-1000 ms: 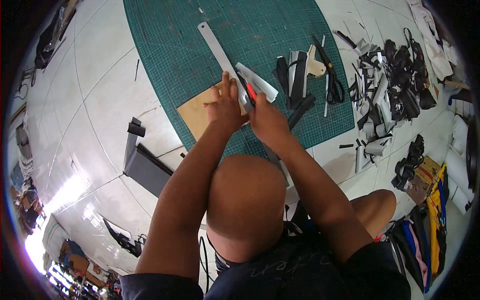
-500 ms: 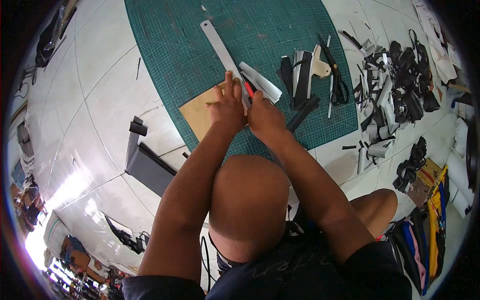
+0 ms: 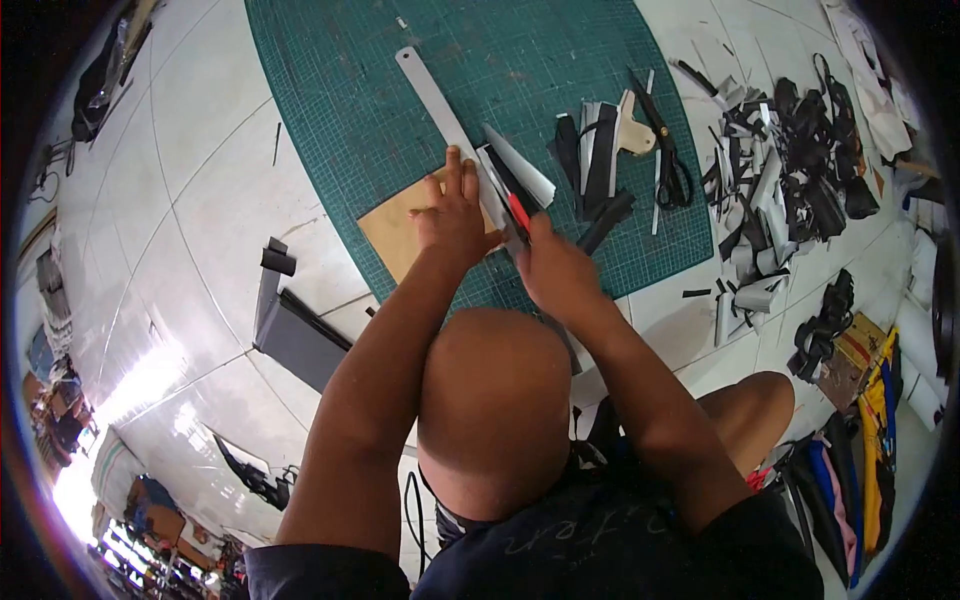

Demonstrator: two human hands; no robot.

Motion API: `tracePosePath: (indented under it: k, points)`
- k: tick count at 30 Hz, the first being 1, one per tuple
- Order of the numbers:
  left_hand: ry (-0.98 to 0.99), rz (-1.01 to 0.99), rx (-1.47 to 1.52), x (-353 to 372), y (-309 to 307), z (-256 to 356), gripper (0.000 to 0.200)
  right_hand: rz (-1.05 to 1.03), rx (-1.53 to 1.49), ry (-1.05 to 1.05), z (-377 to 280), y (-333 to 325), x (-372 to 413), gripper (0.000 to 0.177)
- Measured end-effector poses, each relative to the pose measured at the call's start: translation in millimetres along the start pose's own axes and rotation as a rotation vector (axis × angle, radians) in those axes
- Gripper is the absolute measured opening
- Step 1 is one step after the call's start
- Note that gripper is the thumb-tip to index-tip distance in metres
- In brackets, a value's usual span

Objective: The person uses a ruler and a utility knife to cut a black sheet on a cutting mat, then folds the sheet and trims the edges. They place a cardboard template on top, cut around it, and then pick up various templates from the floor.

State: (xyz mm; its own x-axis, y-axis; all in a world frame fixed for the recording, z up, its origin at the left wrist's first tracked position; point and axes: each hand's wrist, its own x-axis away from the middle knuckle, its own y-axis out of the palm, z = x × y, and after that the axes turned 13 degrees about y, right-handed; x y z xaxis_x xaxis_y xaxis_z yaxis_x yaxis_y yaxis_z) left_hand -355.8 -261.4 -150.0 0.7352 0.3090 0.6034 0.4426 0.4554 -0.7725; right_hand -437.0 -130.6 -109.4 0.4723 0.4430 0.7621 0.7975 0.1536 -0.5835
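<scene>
Head view looks down over a bent knee [image 3: 490, 400] at both hands, which work on a green mat [image 3: 340, 90] on the floor. The left arm reaches forward past the left side of the knee, almost straight. The left hand [image 3: 452, 215] lies flat with palm down and fingers spread. Its fingertips press on the lower part of a long metal ruler [image 3: 437, 95], and the palm rests on a brown card [image 3: 392, 238] that lies under the ruler, at the near edge of the mat. It grips nothing, it only presses down.

The right arm comes from the right side of the knee, with the elbow bent and the wrist turned inward. The right hand [image 3: 556, 270] is closed in a fist around a knife [image 3: 518, 212]. The red body of the knife sticks out above the fist and points away from the person, just beside the right edge of the ruler. I cannot tell if the blade touches the card. The two hands are close together but apart.

A white strip [image 3: 522, 165] lies just beyond the knife. Further right on the mat are black pieces and scissors [image 3: 667, 155]. A heap of scraps [image 3: 790, 170] covers the tiles past the mat.
</scene>
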Motion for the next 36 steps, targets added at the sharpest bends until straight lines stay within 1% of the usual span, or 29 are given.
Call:
tracePosePath:
  k: [1,4,7,10,13,16,19,22,23,25,28,29,32,36]
  points:
    - [0.004,-0.016,0.011,3,3,0,0.117,0.033,-0.047,-0.020,-6,5,3,0.025]
    - [-0.016,-0.008,-0.020,-2,11,0,0.116,0.133,0.006,-0.025,-20,24,-23,0.027]
    - [-0.018,0.014,-0.070,-2,13,-1,0.114,0.107,0.006,-0.009,-27,25,-38,0.028]
    - [-0.007,-0.025,-0.025,1,6,-1,0.113,0.046,0.046,0.029,-33,14,-37,0.026]
    - [-0.010,-0.026,-0.038,0,7,0,0.114,-0.016,0.063,0.014,-33,8,-43,0.022]
    - [-0.016,-0.005,0.006,0,7,1,0.117,-0.053,0.058,0.023,-17,12,-34,0.021]
    - [-0.017,-0.006,-0.008,-1,9,1,0.119,-0.084,0.098,0.104,13,25,-16,0.024]
    - [0.003,0.026,-0.005,0,12,-1,0.118,-0.068,0.022,0.024,39,41,0,0.024]
    - [0.031,0.046,0.013,0,10,-1,0.121,-0.061,0.026,0.043,47,38,8,0.024]
    - [0.023,0.037,0.015,0,7,0,0.121,-0.092,0.036,0.093,61,41,33,0.025]
    - [0.003,0.002,0.004,5,9,-1,0.120,0.050,-0.066,0.077,42,26,36,0.028]
    - [-0.010,-0.020,-0.006,4,7,1,0.119,0.109,-0.133,-0.032,36,23,27,0.029]
    - [-0.019,-0.035,0.002,2,1,5,0.119,0.168,-0.089,0.004,12,33,-16,0.027]
    - [-0.015,-0.042,-0.020,3,4,1,0.120,0.128,-0.050,-0.004,17,52,-24,0.026]
